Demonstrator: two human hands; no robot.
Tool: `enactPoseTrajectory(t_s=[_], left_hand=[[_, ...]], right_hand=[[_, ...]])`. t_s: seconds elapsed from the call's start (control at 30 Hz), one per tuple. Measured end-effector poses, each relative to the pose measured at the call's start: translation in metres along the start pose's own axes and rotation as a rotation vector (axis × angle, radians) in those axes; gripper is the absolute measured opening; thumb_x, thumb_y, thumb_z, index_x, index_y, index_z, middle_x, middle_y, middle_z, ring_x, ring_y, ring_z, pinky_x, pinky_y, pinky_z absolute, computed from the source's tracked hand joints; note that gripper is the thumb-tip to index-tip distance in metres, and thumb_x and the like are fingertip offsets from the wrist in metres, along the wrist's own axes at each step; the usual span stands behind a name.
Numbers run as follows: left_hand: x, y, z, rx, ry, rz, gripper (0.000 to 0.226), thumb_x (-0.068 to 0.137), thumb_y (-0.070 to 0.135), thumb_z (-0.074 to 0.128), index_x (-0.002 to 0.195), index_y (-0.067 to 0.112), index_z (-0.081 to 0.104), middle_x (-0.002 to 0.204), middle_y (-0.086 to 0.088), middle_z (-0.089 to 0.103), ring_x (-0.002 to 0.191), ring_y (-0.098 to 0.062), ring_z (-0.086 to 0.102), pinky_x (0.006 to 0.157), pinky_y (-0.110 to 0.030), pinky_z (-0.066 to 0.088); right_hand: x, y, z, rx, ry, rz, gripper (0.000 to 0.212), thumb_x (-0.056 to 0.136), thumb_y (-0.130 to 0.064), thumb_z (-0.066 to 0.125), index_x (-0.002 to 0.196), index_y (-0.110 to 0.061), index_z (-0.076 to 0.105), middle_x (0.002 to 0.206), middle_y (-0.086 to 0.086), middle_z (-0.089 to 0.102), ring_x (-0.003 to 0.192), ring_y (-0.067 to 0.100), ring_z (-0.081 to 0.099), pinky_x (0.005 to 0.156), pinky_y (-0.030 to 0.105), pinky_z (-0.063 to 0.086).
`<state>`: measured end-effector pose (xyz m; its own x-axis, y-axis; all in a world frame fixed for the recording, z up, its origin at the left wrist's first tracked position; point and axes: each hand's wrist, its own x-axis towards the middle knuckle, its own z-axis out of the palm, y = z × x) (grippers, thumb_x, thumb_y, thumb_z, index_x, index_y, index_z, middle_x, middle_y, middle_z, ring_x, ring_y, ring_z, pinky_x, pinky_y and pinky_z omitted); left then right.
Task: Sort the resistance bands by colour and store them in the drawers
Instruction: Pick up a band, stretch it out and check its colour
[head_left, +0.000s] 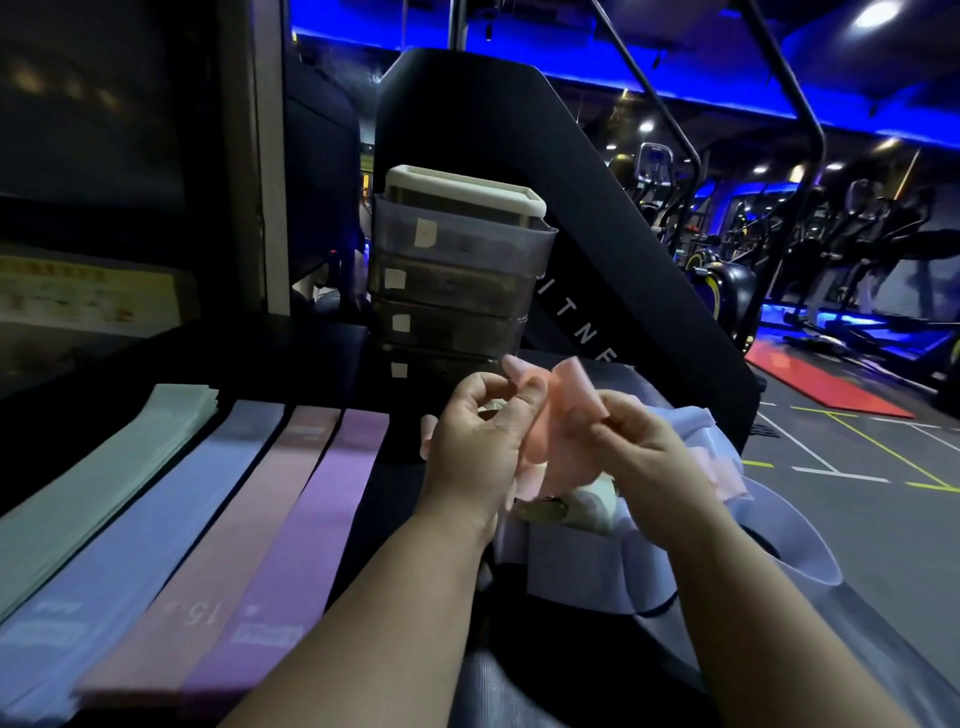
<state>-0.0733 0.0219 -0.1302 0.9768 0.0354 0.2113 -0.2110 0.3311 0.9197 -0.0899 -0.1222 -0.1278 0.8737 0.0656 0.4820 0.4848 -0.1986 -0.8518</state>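
Head camera: a person's left hand (470, 441) and right hand (639, 441) both pinch a crumpled pink resistance band (563, 415), fingers curled round it, just in front of a smoky plastic drawer unit (452, 275) whose four fronts carry pale labels. The band hangs above a loose heap of pale blue bands (597, 551) on the right of the dark table (311, 353). On the left, four bands lie flat side by side: green (104, 478), blue (140, 530), pink (218, 545) and purple (311, 519). Gym machines (831, 234) stand under blue lights behind.
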Motion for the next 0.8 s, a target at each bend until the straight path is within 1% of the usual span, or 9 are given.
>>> enactPoseTrajectory(t_s=[0.13, 0.23, 0.3, 0.37, 0.4, 0.53, 0.63, 0.7, 0.8], left_hand=[[0.0, 0.0, 0.0, 0.029, -0.017, -0.101, 0.042, 0.054, 0.074, 0.071, 0.069, 0.036, 0.061, 0.12, -0.033, 0.053, 0.134, -0.054, 0.034, 0.097, -0.059, 0.047], [0.0, -0.001, -0.001, 0.105, 0.005, -0.09, 0.03, 0.064, 0.066, 0.061, 0.067, 0.036, 0.057, 0.128, -0.026, 0.051, 0.119, -0.041, 0.055, 0.073, -0.044, 0.059], [0.0, -0.002, -0.002, 0.166, 0.011, -0.04, 0.016, 0.071, 0.056, 0.055, 0.07, 0.039, 0.054, 0.116, -0.007, 0.062, 0.123, -0.037, 0.052, 0.069, -0.037, 0.059], [-0.001, 0.001, -0.002, 0.229, 0.0, 0.024, 0.011, 0.072, 0.052, 0.053, 0.075, 0.042, 0.051, 0.078, 0.02, 0.065, 0.127, -0.039, 0.045, 0.089, -0.048, 0.053], [-0.002, 0.003, -0.003, 0.242, -0.01, 0.039, 0.014, 0.071, 0.052, 0.053, 0.077, 0.041, 0.05, 0.069, 0.024, 0.061, 0.125, -0.038, 0.045, 0.094, -0.051, 0.049], [-0.005, 0.005, -0.004, 0.241, -0.035, 0.048, 0.031, 0.062, 0.06, 0.061, 0.081, 0.039, 0.05, 0.071, 0.029, 0.059, 0.125, -0.034, 0.045, 0.098, -0.052, 0.046], [-0.011, 0.008, -0.001, 0.235, -0.093, 0.025, 0.035, 0.063, 0.055, 0.075, 0.083, 0.038, 0.052, 0.093, 0.013, 0.058, 0.111, -0.02, 0.056, 0.083, -0.037, 0.054], [-0.017, 0.008, 0.002, 0.286, -0.126, 0.021, 0.028, 0.074, 0.044, 0.078, 0.086, 0.034, 0.056, 0.095, 0.011, 0.051, 0.097, -0.007, 0.056, 0.065, -0.025, 0.049], [-0.023, 0.011, 0.005, 0.346, -0.155, -0.012, 0.023, 0.084, 0.041, 0.071, 0.097, 0.024, 0.064, 0.087, 0.014, 0.043, 0.072, 0.016, 0.054, 0.051, -0.021, 0.049]], right_hand=[[0.001, -0.006, -0.006, 0.409, 0.084, 0.088, 0.016, 0.083, -0.022, 0.059, 0.092, -0.013, 0.07, 0.079, 0.002, 0.073, 0.075, 0.015, 0.069, 0.067, 0.029, 0.057], [0.005, -0.007, -0.017, 0.572, 0.124, 0.125, 0.021, 0.088, -0.017, 0.055, 0.104, -0.01, 0.066, 0.092, 0.003, 0.069, 0.087, 0.019, 0.066, 0.074, 0.037, 0.056], [0.006, -0.004, -0.023, 0.606, 0.13, 0.126, 0.02, 0.09, -0.019, 0.056, 0.108, -0.016, 0.066, 0.097, 0.001, 0.064, 0.09, 0.019, 0.064, 0.081, 0.043, 0.052], [0.007, -0.003, -0.025, 0.583, 0.185, 0.173, 0.025, 0.085, -0.023, 0.06, 0.108, -0.018, 0.067, 0.095, 0.001, 0.067, 0.087, 0.019, 0.066, 0.084, 0.043, 0.052], [0.006, -0.002, -0.026, 0.569, 0.218, 0.192, 0.025, 0.084, -0.025, 0.06, 0.107, -0.018, 0.067, 0.092, 0.001, 0.069, 0.086, 0.018, 0.067, 0.083, 0.042, 0.053], [0.007, -0.003, -0.024, 0.485, 0.313, 0.245, 0.029, 0.098, -0.032, 0.047, 0.105, -0.013, 0.067, 0.086, 0.004, 0.073, 0.083, 0.022, 0.068, 0.088, 0.048, 0.051], [0.007, -0.003, -0.022, 0.395, 0.308, 0.278, 0.047, 0.099, -0.042, 0.046, 0.114, -0.001, 0.065, 0.092, 0.014, 0.074, 0.09, 0.031, 0.067, 0.093, 0.053, 0.047], [0.005, -0.008, -0.018, 0.368, 0.217, 0.29, 0.064, 0.094, -0.052, 0.051, 0.117, 0.006, 0.061, 0.1, 0.028, 0.069, 0.094, 0.04, 0.066, 0.089, 0.055, 0.048], [-0.001, -0.015, -0.013, 0.414, 0.108, 0.318, 0.082, 0.078, -0.058, 0.069, 0.121, 0.01, 0.055, 0.103, 0.039, 0.06, 0.094, 0.049, 0.062, 0.089, 0.066, 0.045]])
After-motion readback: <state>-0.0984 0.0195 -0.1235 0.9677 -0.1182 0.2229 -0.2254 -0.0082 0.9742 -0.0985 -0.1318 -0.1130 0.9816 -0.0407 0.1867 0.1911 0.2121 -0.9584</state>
